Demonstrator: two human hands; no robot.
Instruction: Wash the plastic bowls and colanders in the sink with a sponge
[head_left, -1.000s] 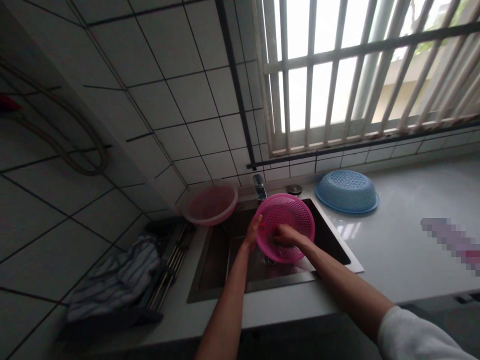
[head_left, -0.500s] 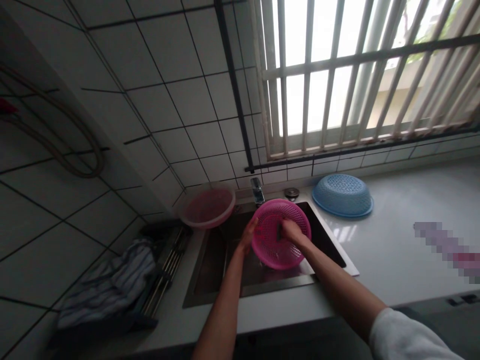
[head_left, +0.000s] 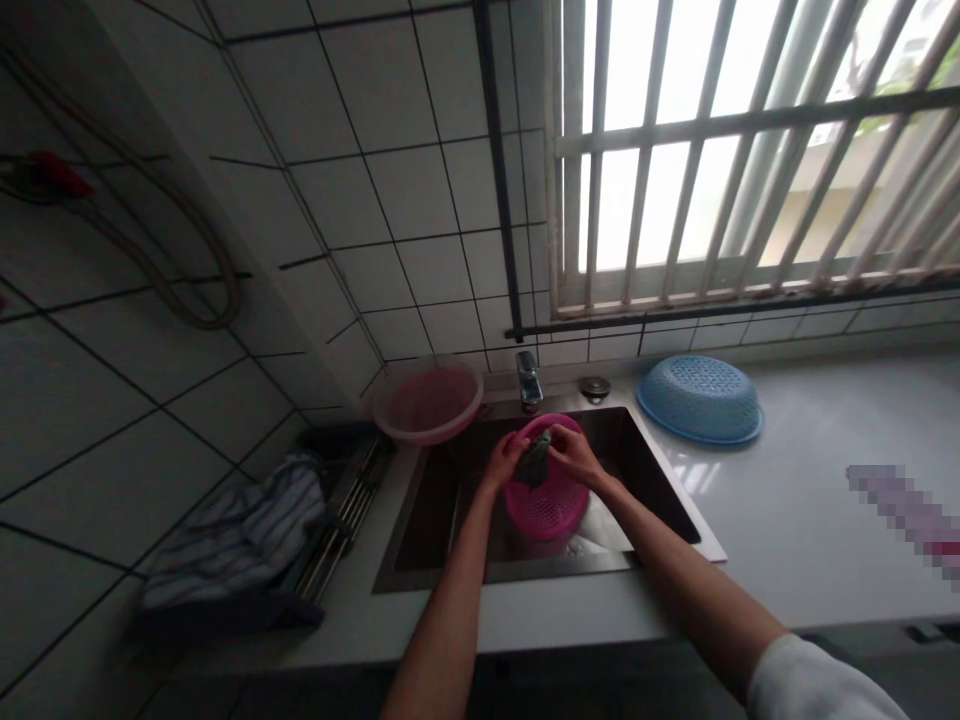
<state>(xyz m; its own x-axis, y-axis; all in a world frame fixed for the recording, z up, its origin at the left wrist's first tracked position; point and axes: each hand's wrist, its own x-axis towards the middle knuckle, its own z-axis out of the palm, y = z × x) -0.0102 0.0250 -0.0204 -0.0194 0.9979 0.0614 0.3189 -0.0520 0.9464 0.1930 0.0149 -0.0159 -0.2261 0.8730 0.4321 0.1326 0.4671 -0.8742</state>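
A pink colander [head_left: 551,510] sits tilted in the steel sink [head_left: 427,520], under the tap [head_left: 529,380]. Over its upper part, a limp dark green cloth-like piece [head_left: 534,465] hangs between my two hands. My left hand [head_left: 507,462] is closed at the cloth's left side, close to the colander's rim; whether it also touches the rim I cannot tell. With bent fingers, my right hand [head_left: 576,456] pinches the cloth's upper right end. Something pale and shiny [head_left: 600,530] shows in the sink, right of the colander; its kind is unclear.
A pink basin [head_left: 429,405] stands at the sink's back left corner. An upturned blue basket [head_left: 701,400] lies on the counter [head_left: 795,430] to the right. At left, a striped cloth [head_left: 247,530] covers part of a rack [head_left: 345,525]. A round drain plug [head_left: 595,388] lies behind the sink.
My right hand has come up from inside the colander with the dark green cloth. My left hand has moved from the colander's side to the cloth. The colander has tilted and dropped lower.
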